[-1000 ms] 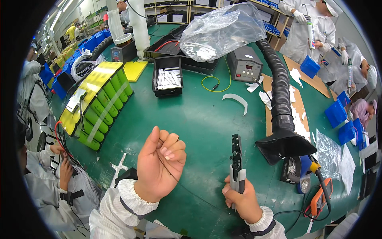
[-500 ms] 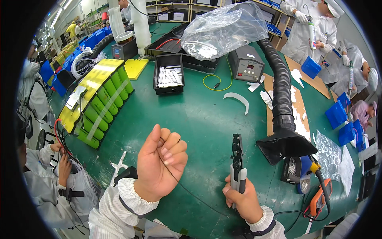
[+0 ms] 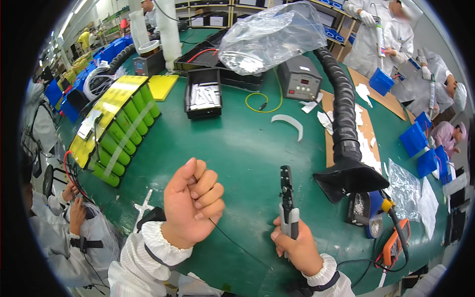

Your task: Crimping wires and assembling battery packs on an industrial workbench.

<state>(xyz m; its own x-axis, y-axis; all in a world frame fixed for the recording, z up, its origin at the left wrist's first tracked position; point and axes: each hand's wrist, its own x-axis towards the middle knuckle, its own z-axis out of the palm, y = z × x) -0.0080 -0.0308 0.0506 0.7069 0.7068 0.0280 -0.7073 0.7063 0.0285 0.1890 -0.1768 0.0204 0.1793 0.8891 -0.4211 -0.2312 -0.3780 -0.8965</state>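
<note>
**Wire and stripper in hand, not yet met**

The left hand [image 3: 194, 202] is curled into a fist around a thin black wire [image 3: 232, 242] that trails down across the green mat [image 3: 237, 143]. The right hand [image 3: 296, 243] is clamped on the grips of a wire stripper [image 3: 287, 203], its head pointing away, apparently closed. The wire lies well apart from the tool head; any cutting or stripping looks undone.
</note>
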